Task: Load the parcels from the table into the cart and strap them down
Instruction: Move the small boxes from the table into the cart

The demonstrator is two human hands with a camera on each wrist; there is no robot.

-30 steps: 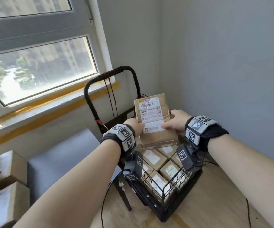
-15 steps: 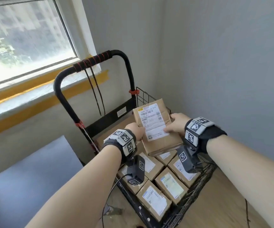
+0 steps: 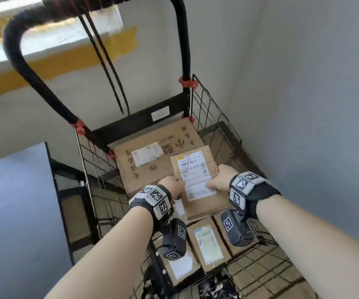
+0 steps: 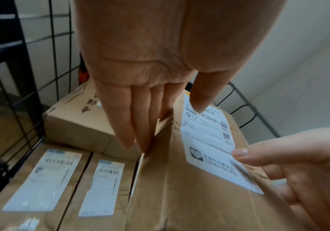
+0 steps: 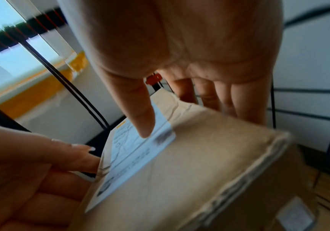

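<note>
Both grips are clamped on one labelled parcel point(image 3: 198, 182), left hand point(image 3: 172, 187) and right hand point(image 3: 220, 179) on opposite edges. Beneath them, the cart point(image 3: 215, 117) holds more boxes point(image 3: 208, 244).

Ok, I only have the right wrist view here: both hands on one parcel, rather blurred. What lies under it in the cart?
Observer: The head view shows small labelled parcels side by side on the floor of the cart, below the held parcel.
Operator: Anything bigger in there?
Observer: Yes, a large flat box lies at the handle end, printed with big characters.
</note>
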